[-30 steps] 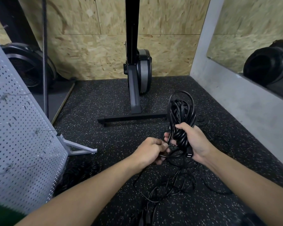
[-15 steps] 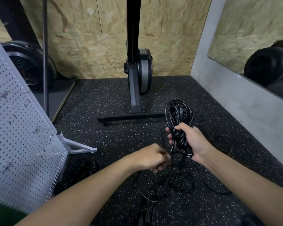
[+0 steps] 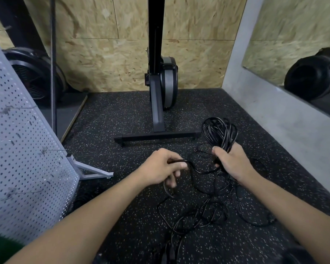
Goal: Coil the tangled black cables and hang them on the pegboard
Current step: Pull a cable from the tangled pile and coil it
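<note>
Toward the right edge of the rubber floor, the right hand grips the cable coil, holding it above the surface. The left hand pinches a strand of the tangled slack lying below. A knot in that slack may snag and pull loops out of the grip.

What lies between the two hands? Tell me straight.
In the head view, one slack strand of black cable spans the gap, from the left hand to the coil gripped by the right hand, over speckled floor.
</note>
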Demonstrator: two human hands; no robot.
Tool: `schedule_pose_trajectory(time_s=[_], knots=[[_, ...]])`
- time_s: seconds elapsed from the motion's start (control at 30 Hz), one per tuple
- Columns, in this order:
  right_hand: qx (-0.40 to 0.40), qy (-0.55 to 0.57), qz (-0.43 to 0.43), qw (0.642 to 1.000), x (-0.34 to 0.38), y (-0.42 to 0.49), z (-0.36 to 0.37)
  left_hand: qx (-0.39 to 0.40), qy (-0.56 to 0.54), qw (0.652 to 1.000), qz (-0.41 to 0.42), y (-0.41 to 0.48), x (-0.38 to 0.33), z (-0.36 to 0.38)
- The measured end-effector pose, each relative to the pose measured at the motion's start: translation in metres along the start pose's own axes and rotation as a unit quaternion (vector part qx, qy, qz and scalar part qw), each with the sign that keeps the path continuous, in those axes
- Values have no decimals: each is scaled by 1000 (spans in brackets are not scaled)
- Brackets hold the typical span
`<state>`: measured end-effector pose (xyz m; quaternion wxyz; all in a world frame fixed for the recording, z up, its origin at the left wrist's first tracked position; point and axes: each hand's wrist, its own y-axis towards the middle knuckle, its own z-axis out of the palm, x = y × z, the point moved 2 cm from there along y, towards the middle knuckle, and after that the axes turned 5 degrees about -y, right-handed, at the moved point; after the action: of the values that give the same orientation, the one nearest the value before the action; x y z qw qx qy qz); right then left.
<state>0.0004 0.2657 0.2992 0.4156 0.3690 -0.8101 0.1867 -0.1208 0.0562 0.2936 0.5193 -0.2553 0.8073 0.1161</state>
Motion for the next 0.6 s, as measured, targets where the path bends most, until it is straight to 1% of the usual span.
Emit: schedule_pose_trajectory(time_s=[0.03,0.1,0.17,0.23,0.27,0.37,0.5,0.57,0.6], knots=[[7,-44,-17,999,0,0,-1,16,10,1000,8,-1,-1,-3],[53,-111,-54,991,2,-3,2,15,110,992,53,-1,-2,-7],[111,-162,-96,976,6,-9,9,-20,195,974,112,-1,-7,-8],[172,-186,-124,959,9,-13,19,-64,220,959,167,-2,-11,-11],[198,-189,-125,954,9,-15,23,-84,221,955,181,-2,-12,-14],[252,-186,-76,947,3,-15,30,-133,263,935,196,-3,-14,-20],[302,-180,-6,936,3,-18,27,-128,340,902,232,-1,-12,-16],[340,-178,-10,923,7,-25,28,-120,380,879,261,2,-12,-11],[364,-178,-25,914,9,-29,29,-115,396,870,270,2,-12,-9]])
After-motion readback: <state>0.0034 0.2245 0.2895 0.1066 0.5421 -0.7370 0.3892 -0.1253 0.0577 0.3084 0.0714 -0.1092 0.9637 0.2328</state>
